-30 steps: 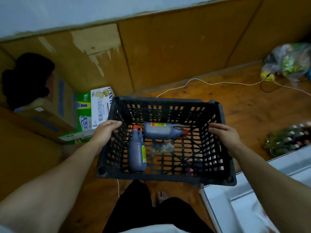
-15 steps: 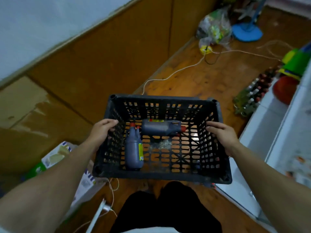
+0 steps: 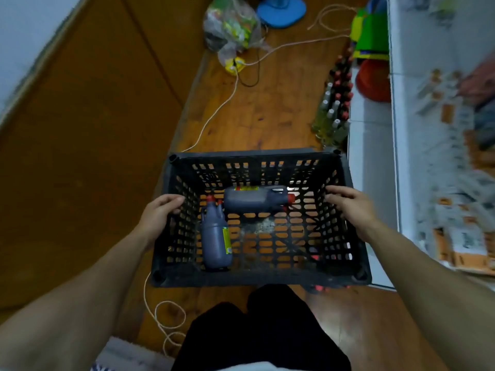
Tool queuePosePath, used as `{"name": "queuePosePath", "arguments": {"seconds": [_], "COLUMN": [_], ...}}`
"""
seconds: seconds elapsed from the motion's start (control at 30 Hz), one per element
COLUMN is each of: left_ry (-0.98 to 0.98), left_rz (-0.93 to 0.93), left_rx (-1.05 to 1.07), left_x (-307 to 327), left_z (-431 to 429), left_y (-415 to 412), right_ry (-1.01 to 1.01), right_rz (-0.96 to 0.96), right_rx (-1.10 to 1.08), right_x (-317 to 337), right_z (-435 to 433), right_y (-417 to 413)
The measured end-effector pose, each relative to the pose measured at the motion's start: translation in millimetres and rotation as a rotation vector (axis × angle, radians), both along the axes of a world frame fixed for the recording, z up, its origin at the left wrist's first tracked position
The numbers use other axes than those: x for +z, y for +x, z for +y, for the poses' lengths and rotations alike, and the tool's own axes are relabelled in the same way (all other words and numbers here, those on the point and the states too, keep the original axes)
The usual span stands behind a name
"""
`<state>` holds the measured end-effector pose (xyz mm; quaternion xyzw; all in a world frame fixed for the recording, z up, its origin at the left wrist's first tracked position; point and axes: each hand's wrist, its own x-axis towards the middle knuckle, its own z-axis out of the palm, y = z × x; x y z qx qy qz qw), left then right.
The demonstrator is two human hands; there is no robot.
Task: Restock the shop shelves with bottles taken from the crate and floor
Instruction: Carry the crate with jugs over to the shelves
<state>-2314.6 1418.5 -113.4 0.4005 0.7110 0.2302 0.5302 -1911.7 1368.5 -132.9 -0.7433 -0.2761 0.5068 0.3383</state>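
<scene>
I carry a black slatted plastic crate (image 3: pixel 257 279) in front of me above the wooden floor. My left hand (image 3: pixel 160 214) grips its left rim and my right hand (image 3: pixel 351 207) grips its right rim. Two grey jug bottles with red caps lie inside: one (image 3: pixel 215 239) along the left side, cap pointing away from me, the other (image 3: pixel 257 199) across the far end, cap pointing right. A row of bottles (image 3: pixel 334 108) stands on the floor along the foot of the white shelf unit (image 3: pixel 428 145) at right, whose goods look blurred.
A brown panelled wall (image 3: pixel 88 124) runs along the left. A white cord (image 3: pixel 214 116) trails across the floor to a filled plastic bag (image 3: pixel 230 30) and a blue fan base (image 3: pixel 281 9). A red bowl (image 3: pixel 373 81) and green packs (image 3: pixel 371 36) sit far right.
The view has swung right with the crate still held in both hands. The boxes at left have left the frame; the shelf unit and the floor bottles have come in at right.
</scene>
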Motion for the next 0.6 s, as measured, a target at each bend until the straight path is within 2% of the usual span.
{"name": "queuePosePath", "arguments": {"seconds": [0.33,0.6], "left_ry": [0.008,-0.041], "left_rz": [-0.027,-0.075], "left_rx": [-0.284,-0.562], "left_x": [-9.2,-37.8], "left_z": [164.7,307.5], "left_y": [80.5,139.9], "right_ry": [-0.018,-0.066], "right_rz": [-0.048,-0.079], "right_rx": [-0.315,-0.638], "right_x": [4.7,-7.5], "right_z": [45.8,87.6], "right_y": [41.8,33.1]}}
